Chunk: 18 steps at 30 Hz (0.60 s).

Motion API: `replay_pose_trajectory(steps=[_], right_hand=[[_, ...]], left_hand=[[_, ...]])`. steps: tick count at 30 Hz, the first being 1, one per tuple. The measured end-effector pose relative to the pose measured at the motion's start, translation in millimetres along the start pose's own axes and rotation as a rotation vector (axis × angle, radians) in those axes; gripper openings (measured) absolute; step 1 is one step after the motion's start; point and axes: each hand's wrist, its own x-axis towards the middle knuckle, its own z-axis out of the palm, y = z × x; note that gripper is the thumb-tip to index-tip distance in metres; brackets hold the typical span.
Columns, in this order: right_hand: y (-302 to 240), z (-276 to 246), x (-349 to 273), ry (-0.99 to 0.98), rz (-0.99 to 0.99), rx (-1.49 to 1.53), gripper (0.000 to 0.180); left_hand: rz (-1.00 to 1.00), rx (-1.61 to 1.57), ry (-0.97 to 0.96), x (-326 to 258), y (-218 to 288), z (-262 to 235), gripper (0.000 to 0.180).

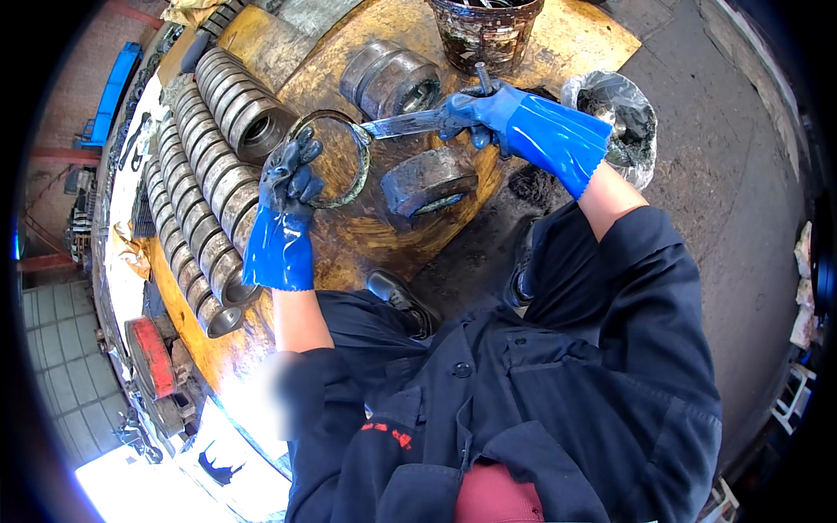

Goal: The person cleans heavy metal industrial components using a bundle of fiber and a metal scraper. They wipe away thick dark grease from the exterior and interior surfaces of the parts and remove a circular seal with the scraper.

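A single head-worn fisheye looks steeply down, close over the yellow worktable (366,235).

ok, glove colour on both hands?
Blue, grease-smeared at the fingers: left hand, right hand. Head view.

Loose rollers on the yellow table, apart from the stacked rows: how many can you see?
2. One roller lies on its side near the dark bucket, beyond the ring held by the left hand. The other roller lies below the blade. More may be hidden.
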Motion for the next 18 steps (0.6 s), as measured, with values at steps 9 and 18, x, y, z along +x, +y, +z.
replay_pose_trajectory(steps=[9, 18], right_hand=[[-5, 29, -4, 0.024, 0.290, 0.474, 0.023], [-25, 43, -28, -0.021, 0.344, 0.889, 0.015]], left_hand=[[0.072, -0.068, -0.208, 0, 9, -9, 0.038], [0.205, 0.001, -0.201, -1, 20, -13, 0.030]])
